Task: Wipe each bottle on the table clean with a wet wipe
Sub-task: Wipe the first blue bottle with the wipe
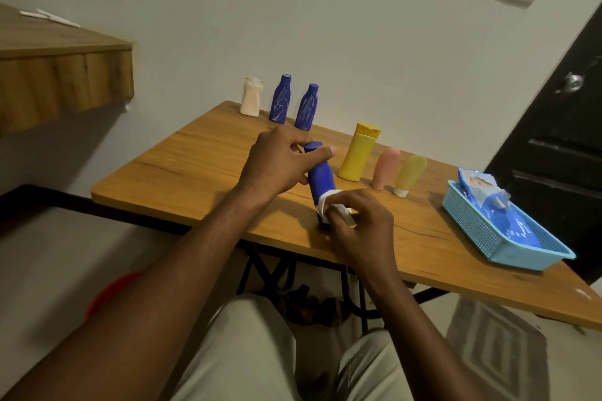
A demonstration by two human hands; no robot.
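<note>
A blue bottle (321,177) stands near the middle of the wooden table (182,172). My left hand (280,163) grips its upper part and cap. My right hand (361,225) pinches a white wet wipe (329,200) against the bottle's lower part. Further back stand a white bottle (250,98) and two blue bottles smeared with white (280,99) (306,107). To the right stand a yellow bottle (358,151), a pink tube (386,169) and a pale yellow tube (410,174).
A light blue basket (479,231) on the table's right holds a blue wet wipe pack (488,198). A wooden shelf (62,75) juts out at upper left. A black door (560,146) is at the right, a red bucket (110,293) under the table.
</note>
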